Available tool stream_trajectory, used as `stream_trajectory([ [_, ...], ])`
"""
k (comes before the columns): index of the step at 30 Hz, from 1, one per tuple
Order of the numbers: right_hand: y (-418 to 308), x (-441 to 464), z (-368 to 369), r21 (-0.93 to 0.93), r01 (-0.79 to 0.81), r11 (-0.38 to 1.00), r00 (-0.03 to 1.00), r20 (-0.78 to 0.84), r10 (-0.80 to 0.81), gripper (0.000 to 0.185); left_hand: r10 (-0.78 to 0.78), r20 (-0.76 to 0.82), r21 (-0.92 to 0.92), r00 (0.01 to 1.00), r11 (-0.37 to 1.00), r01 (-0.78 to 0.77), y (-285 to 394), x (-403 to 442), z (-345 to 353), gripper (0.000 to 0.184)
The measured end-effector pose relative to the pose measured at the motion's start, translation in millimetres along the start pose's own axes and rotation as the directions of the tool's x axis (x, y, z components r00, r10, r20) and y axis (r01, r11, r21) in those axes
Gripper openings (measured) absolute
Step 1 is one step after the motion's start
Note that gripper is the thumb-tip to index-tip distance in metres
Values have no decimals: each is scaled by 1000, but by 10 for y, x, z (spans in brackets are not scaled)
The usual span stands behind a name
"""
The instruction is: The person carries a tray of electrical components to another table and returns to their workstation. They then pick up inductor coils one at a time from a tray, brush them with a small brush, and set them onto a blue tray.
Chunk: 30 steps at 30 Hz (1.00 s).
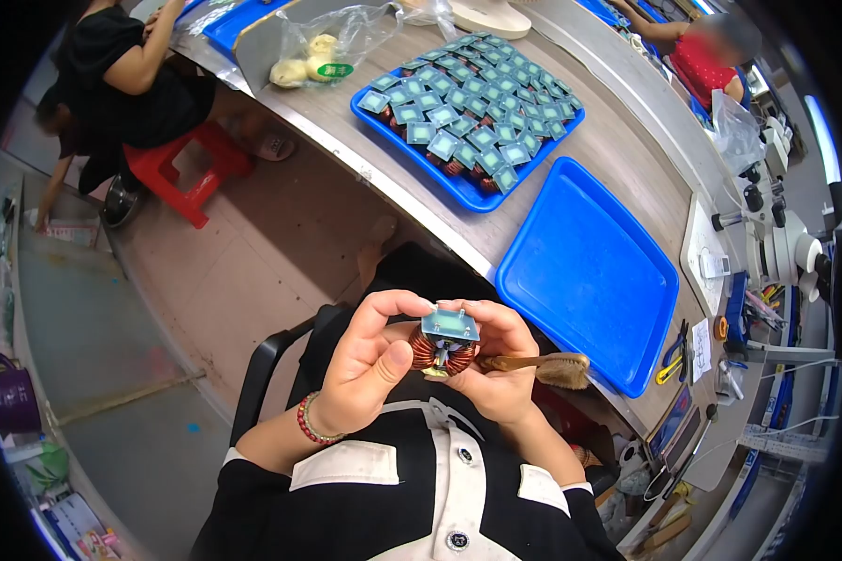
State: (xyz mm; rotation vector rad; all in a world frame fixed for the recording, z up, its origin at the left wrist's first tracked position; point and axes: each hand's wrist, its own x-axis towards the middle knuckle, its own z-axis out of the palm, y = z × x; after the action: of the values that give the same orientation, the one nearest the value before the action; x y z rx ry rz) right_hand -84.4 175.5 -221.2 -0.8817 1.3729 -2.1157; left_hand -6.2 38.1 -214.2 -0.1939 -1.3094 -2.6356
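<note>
In front of my chest, both hands hold a copper-wound coil [451, 359] with a square green base plate [451, 324] facing up. My left hand [367, 365] has its fingertips at the plate's left corner, the thumb bent near the windings. My right hand [503, 374] grips the coil's right side with fingers and thumb. A wooden-handled brush [563, 371] is also tucked in my right hand, its bristles pointing right. Beyond my hands, a blue tray [468, 194] is filled with several similar coils [482, 137], green plates mostly up.
Nearer on the bench lies a second blue tray [594, 271], with nothing in it. Yellow-handled cutters [669, 369] and orange tape [720, 327] lie to its right. A microscope [786, 248] stands farther right. Co-workers sit at the upper left and upper right. A plastic bag [346, 42] holds round food.
</note>
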Motion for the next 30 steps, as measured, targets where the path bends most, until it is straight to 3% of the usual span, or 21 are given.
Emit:
stream_trajectory([
  [4, 24, -5, 20, -11, 40, 999, 999, -16, -40, 54, 12, -20, -7, 1000, 1000, -12, 2, -10, 12, 33],
  [9, 59, -7, -12, -18, 95, 995, 995, -11, -95, 52, 79, -107, 151, 991, 987, -62, 0, -6, 37, 25],
  [13, 75, 23, 14, -34, 182, 983, 983, -18, -183, 50, 106, -62, 274, 992, 958, -85, 51, 47, 12, 30],
  [15, 86, 22, 16, -195, 239, 951, 967, -39, -251, 48, -31, -68, 114, 997, 993, 38, 70, 44, 41, 38],
  [17, 35, 22, 19, -251, 227, 941, 970, -32, -243, 49, -48, -69, 88, 996, 995, 54, 50, 45, 14, 48],
  [19, 13, 36, 14, -397, 272, 876, 958, 29, -284, 49, -196, -84, -48, 977, 980, 193, 82, 66, 5, 55],
  [21, 54, 39, 14, -371, 284, 884, 952, -3, -307, 55, -185, -59, -64, 981, 981, 181, 38, 73, -32, 61],
  [23, 7, 58, 36, -329, 102, 939, 980, -127, -150, 63, -202, -66, -223, 977, 958, 183, 26, 77, -22, 65],
  [24, 28, 40, -3, -282, 59, 958, 989, -112, -94, 70, -190, -39, -247, 981, 953, 175, 8, 71, -36, 58],
  [27, 33, 65, 24, -232, 60, 971, 992, -98, -84, 70, -186, 4, -336, 983, 925, 177, -37, 58, -69, 56],
  [30, -2, 76, -14, -297, 64, 953, 997, -18, -73, 67, -202, 23, -387, 979, 902, 195, -29, 50, -69, 51],
])
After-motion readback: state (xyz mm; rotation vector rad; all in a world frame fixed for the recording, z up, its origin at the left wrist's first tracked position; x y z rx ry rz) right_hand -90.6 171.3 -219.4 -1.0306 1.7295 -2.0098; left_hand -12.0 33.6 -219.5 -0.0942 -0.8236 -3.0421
